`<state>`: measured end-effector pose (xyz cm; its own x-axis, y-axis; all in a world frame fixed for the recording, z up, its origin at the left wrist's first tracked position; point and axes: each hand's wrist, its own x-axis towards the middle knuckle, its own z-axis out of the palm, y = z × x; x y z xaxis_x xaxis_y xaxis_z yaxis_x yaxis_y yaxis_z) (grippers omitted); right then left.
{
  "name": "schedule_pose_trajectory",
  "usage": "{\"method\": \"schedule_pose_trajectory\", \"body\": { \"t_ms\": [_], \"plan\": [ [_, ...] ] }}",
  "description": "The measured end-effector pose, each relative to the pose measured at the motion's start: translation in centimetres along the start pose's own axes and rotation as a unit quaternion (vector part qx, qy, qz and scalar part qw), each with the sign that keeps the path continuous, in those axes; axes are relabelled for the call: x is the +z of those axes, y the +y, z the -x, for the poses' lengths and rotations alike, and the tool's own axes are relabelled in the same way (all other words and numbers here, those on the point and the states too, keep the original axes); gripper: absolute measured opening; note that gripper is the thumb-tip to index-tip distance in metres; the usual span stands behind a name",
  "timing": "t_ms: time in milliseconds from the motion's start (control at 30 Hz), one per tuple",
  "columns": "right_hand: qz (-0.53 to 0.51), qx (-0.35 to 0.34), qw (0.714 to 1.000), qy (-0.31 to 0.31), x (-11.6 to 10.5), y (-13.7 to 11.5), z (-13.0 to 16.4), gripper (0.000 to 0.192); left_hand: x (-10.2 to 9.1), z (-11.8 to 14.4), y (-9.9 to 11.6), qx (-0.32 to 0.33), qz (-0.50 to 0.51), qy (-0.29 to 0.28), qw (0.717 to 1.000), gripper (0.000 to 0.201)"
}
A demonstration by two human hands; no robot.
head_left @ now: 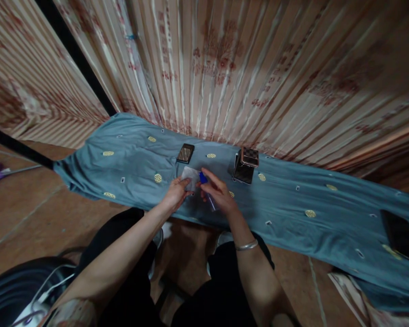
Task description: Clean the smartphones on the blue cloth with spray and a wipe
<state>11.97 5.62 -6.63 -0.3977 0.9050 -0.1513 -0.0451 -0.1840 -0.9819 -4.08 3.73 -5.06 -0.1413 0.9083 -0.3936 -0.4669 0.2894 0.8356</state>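
Note:
My left hand [176, 194] pinches a pale, thin square cloth [190, 175] above the near part of the draped table. Close beside it, my right hand [218, 193] is closed around a small clear spray bottle [211, 202] with a blue top [203, 177]. The bottle leans, its blue end towards the cloth. Beyond the hands lies a dark phone-like rectangle [185, 153], flat on the fabric. To the right, a dark device with a checkered block [249, 156] on top stands on the fabric; its exact kind is unclear.
A blue-green sheet with yellow motifs [286, 195] covers the long table. A black tablet-like slab [400, 234] lies at the far right. Striped curtains [225, 68] hang behind, and a black pole [78, 59] slants at the left. Cables and a power strip [30, 313] sit lower left.

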Motion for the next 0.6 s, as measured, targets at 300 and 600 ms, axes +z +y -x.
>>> {"method": "schedule_pose_trajectory", "body": {
  "t_ms": [300,600],
  "plan": [
    [0.381,-0.113,0.917,0.022,0.6,0.8,0.0,0.059,0.3,-0.3,-0.9,0.000,-0.005,0.006,1.000,0.021],
    [0.392,-0.124,0.911,0.021,1.1,1.3,0.0,0.056,0.4,0.3,-0.7,-0.017,0.006,0.020,1.000,0.023]
  ]
}}
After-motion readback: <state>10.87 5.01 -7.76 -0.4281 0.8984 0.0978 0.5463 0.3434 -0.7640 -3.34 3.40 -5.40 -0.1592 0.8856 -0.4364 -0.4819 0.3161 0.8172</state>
